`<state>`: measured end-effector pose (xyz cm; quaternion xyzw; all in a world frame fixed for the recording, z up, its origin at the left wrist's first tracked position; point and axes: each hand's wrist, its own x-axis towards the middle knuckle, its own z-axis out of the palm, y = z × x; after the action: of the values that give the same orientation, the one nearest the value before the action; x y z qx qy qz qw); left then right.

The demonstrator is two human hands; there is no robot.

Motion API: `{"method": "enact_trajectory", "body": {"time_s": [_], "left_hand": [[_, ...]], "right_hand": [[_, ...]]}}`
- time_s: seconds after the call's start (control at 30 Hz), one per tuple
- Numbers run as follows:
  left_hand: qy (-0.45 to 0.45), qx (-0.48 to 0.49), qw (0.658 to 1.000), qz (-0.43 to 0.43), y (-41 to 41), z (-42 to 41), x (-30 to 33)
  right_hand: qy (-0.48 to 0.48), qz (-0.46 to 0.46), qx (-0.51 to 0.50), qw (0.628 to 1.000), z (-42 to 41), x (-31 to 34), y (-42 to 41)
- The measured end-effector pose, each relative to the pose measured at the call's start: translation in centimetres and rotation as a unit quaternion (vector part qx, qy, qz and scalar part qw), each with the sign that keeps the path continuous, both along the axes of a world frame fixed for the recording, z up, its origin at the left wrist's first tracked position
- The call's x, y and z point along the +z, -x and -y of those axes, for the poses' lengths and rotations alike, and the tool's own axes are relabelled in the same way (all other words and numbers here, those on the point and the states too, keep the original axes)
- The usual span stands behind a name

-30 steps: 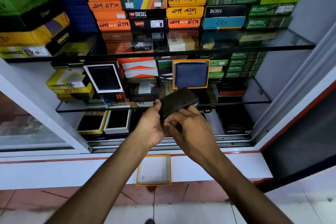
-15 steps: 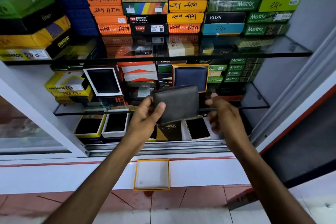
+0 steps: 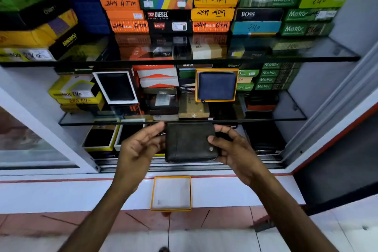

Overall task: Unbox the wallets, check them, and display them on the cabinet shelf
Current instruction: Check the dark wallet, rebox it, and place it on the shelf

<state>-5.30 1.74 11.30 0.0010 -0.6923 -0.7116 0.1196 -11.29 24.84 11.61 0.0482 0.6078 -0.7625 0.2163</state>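
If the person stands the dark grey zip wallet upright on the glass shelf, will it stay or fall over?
The dark grey zip wallet looks flat and thin, so alone it would probably tip. The navy wallet in its orange-rimmed box stands leaning back, suggesting support helps. It keeps its shape between both hands, so likely fairly stiff.

dark wallet [image 3: 189, 142], between the hands: matt, grained leather look, small shiny metal stud
blue wallet [image 3: 216, 86], above the right hand [image 3: 235, 152]: matt, finely textured
shelf [image 3: 286, 117]: smooth glossy glass, reflective
open box [image 3: 171, 193], below the hands: plain card, orange rim
floor [image 3: 204, 235]: glossy tile
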Motion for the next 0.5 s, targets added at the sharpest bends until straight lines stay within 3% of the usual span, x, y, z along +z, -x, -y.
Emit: {"method": "enact_trajectory", "body": {"time_s": [0.13, 0.4, 0.5], "left_hand": [[-0.083, 0.065, 0.986, 0.128, -0.8, 1.7, -2.8], [-0.028, 0.128, 0.953, 0.275, -3.1, 3.3, -10.4], [0.027, 0.154, 0.932, 0.328, -3.3, 3.6, -13.4]], "right_hand": [[-0.04, 0.014, 0.015, 0.999, 1.7, -2.4, -1.5], [-0.133, 0.069, -0.005, 0.989, 5.2, -10.3, -3.9], [-0.215, 0.065, -0.001, 0.974, 6.1, -13.4, -4.3]]}}
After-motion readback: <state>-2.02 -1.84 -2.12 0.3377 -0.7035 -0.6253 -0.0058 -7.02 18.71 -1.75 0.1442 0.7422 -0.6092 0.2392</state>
